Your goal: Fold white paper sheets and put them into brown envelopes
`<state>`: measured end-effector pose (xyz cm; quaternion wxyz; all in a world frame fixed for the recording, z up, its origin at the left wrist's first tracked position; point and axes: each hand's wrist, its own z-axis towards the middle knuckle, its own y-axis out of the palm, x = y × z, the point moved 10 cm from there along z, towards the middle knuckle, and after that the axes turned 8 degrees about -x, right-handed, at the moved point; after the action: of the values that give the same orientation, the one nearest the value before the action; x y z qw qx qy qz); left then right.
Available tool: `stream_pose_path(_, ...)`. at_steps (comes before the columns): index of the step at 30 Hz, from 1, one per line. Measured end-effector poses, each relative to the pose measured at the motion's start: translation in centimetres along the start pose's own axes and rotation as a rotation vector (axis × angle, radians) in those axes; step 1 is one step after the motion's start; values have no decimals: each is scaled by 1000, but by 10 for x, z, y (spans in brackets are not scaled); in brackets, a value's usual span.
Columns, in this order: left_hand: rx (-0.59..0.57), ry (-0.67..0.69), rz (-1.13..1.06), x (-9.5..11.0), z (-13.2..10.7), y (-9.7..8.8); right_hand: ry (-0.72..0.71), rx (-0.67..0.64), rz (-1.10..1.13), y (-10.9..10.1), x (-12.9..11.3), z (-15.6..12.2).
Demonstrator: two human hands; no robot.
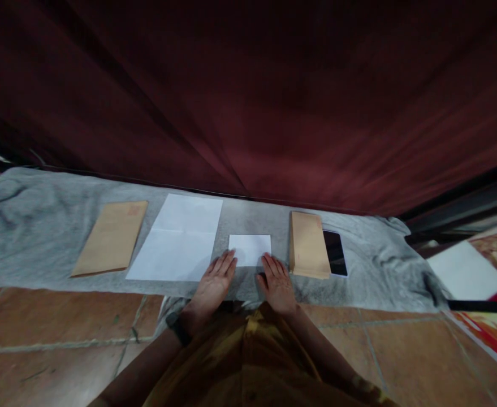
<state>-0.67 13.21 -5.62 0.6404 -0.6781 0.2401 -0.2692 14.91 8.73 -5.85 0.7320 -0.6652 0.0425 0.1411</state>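
A small white rectangle of paper (250, 246), which looks folded, lies flat in front of me on a grey cloth. My left hand (214, 282) rests palm down at its lower left corner, fingers stretched out. At its lower right corner lies my right hand (277, 282), also flat, with the fingertips touching the edge. Larger white sheets (176, 240) with a crease across them lie just left of my left hand. To the right of my right hand is a stack of brown envelopes (310, 243).
Another brown envelope pile (111, 237) lies at the far left. A dark-screened phone (335, 252) sits partly beneath the right stack. The grey cloth (375, 265) covers a long narrow surface. Behind it hangs a dark red curtain (248, 113); tiled floor (53, 322) shows in front.
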Motion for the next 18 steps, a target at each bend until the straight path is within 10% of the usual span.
stream_pose_path(18, -138, 120, 100, 36, 47, 11, 35, 8, 58, 1, 3, 2)
